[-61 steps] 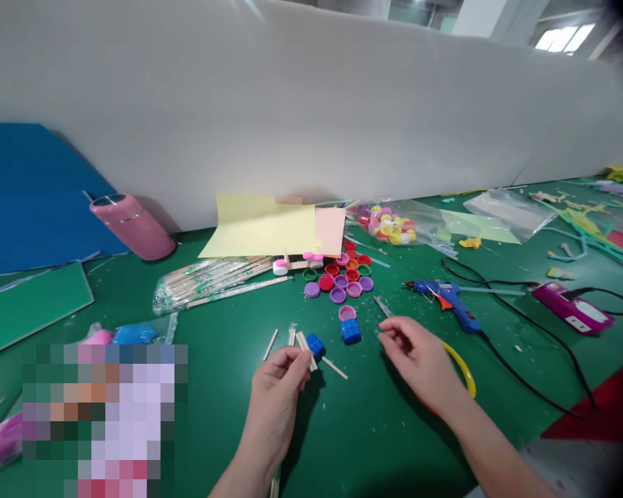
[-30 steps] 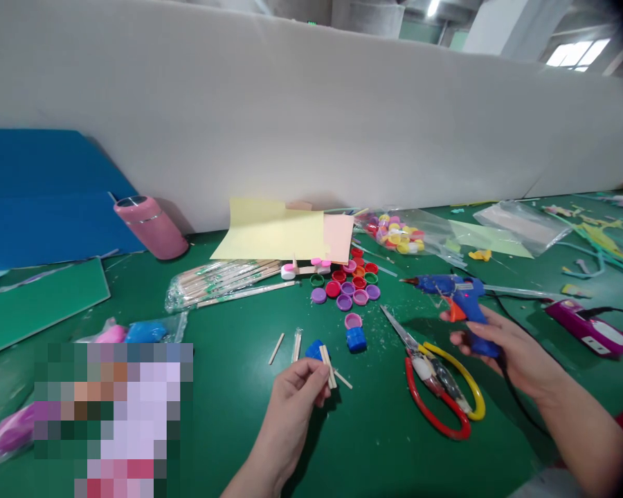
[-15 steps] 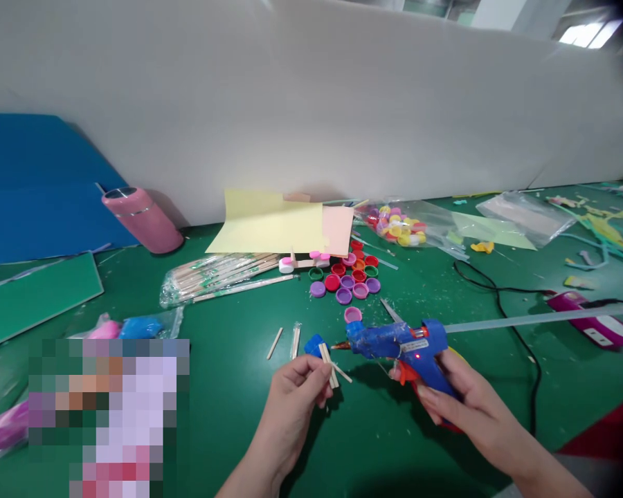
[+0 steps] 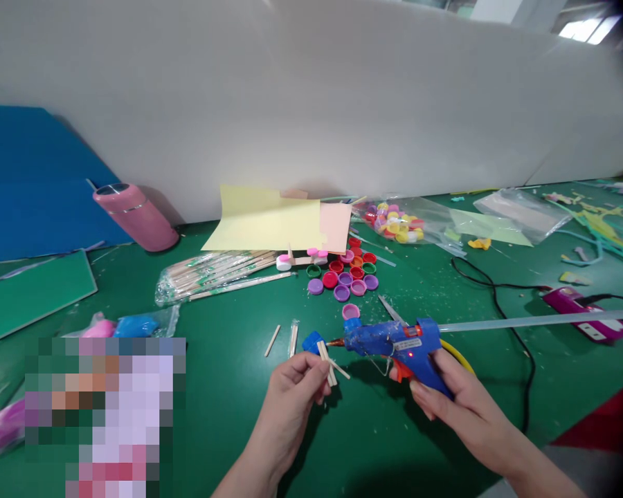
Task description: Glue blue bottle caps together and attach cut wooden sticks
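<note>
Between thumb and fingers, my left hand [image 4: 302,387] pinches a few short wooden sticks [image 4: 327,361], one crossing the others at an angle. A blue piece [image 4: 311,342], perhaps a bottle cap, shows just behind their upper ends; whether it is joined to them I cannot tell. My right hand [image 4: 459,401] is wrapped round the handle of a blue hot glue gun [image 4: 389,342], a finger near its orange trigger. The gun's tip points left and sits at or very near the upper ends of the sticks. A long clear glue stick [image 4: 524,320] sticks out of its back.
Loose bottle caps [image 4: 344,280] lie beyond the gun, near a small stick-and-cap assembly [image 4: 302,260]. Bagged wooden sticks [image 4: 215,275], folded yellow paper [image 4: 264,221] and a pink flask [image 4: 138,216] stand farther back. A black cord [image 4: 498,311] and purple power strip [image 4: 586,315] are at right.
The gun has shifted slightly left, bringing its tip closer to the sticks. My left hand keeps its pinch. The whole view has moved a little.
</note>
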`<state>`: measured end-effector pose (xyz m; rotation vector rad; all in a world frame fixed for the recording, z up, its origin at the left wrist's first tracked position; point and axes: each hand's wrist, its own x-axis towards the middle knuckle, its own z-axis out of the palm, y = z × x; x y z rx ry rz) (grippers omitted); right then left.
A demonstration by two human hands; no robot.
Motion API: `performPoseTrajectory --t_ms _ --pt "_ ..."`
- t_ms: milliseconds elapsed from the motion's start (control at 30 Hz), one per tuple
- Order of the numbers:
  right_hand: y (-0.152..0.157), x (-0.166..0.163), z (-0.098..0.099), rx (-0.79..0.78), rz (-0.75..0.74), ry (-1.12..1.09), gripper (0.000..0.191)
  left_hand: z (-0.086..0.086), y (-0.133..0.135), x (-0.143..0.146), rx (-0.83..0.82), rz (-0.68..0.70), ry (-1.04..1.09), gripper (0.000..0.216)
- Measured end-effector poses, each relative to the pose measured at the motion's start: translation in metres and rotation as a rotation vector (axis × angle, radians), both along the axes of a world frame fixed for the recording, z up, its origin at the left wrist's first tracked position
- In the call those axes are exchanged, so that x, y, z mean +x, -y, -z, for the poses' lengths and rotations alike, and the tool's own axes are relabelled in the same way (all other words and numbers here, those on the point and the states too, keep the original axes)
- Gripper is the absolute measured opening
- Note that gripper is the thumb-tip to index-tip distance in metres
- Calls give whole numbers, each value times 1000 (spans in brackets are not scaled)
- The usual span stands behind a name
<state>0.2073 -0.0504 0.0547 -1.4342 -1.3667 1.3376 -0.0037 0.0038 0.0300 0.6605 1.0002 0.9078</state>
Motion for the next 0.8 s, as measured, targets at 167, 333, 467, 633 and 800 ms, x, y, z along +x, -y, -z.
performPoseTrajectory --t_ms 167,333,467,633,800 --pt "-2 1 -1 -14 -19 28 17 -1 0 0 12 13 -3 18" --pt "-3 3 2 14 -30 75 15 0 0 -1 35 25 -3 18" --pt "-2 4 2 22 -46 108 10 0 1 -1 39 33 -6 18" --pt "-2 5 2 10 -47 110 13 -1 1 0 32 29 -2 18" --pt "-1 5 4 3 -40 77 12 -2 1 0 24 23 -2 20"
